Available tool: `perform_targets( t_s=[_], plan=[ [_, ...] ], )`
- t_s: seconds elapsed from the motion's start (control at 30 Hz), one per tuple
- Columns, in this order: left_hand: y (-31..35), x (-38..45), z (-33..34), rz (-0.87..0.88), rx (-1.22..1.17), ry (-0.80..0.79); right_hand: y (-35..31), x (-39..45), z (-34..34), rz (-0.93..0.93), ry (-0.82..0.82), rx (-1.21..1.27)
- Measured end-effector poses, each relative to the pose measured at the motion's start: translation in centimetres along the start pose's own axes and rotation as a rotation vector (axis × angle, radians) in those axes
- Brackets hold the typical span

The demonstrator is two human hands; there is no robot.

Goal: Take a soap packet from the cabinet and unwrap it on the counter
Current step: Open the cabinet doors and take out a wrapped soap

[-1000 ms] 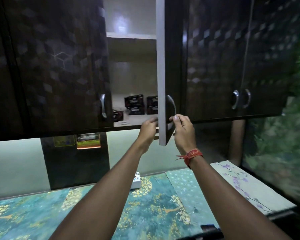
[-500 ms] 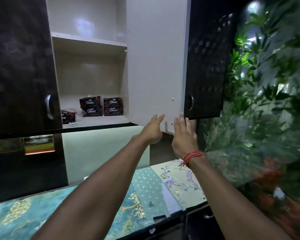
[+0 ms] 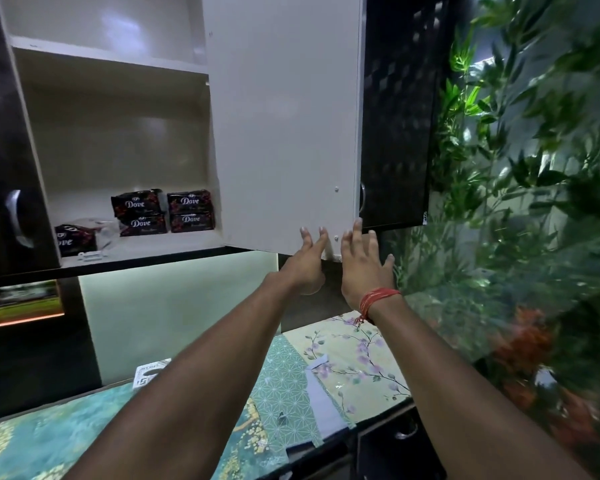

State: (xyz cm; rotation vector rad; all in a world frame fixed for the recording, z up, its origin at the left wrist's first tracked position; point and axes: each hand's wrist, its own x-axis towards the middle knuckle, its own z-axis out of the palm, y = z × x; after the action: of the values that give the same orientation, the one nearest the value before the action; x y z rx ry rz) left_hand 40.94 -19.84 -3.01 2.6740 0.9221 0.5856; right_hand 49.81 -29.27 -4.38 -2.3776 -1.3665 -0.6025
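The wall cabinet stands open, its white door [image 3: 284, 126] swung wide to the right. On the lower shelf [image 3: 160, 247] sit several dark Dove soap packets [image 3: 163, 211] stacked in two pairs, and one more packet [image 3: 75, 239] lies at the left beside crumpled clear wrap. My left hand [image 3: 305, 261] and my right hand [image 3: 364, 265] are both raised at the door's lower corner, fingers spread, holding nothing. A red thread band circles my right wrist. The patterned counter [image 3: 326, 375] lies below.
A dark closed cabinet door [image 3: 395, 133] with a metal handle is right of the open door. Green foliage [image 3: 534, 168] fills the right side. A small white box [image 3: 149, 372] rests on the counter by the wall. Another dark door [image 3: 0, 168] flanks the opening at left.
The cabinet door went from nearly shut to fully open, swung rightward. Both hands let go of the handle and edge and now rest open at the door's bottom corner.
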Motion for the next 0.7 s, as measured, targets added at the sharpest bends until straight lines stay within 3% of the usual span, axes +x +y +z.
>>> perform_targets(
  t_s=[0.27,0.4,0.47,0.6,0.7],
  plan=[
    [-0.2,-1.1,-0.8,-0.011,-0.078,0.027,-0.9,-1.2,-1.5,0.01,0.022,0.083],
    [-1.1,-3.0,-2.8,0.012,-0.227,0.117,-2.9,-2.7,-2.2,0.002,0.392,0.298],
    [-2.1,-3.7,-4.1,0.031,-0.32,0.19,-4.9,-3.0,-2.8,-0.055,0.487,0.46],
    [-5.1,-5.4,-6.4,-0.029,-0.584,0.18,-10.1,-2.6,-3.9,-0.068,0.467,0.707],
    [-8.8,-6.4,-8.7,-0.076,-0.634,0.284,-15.0,-1.7,-3.8,-0.059,0.391,0.849]
  ],
)
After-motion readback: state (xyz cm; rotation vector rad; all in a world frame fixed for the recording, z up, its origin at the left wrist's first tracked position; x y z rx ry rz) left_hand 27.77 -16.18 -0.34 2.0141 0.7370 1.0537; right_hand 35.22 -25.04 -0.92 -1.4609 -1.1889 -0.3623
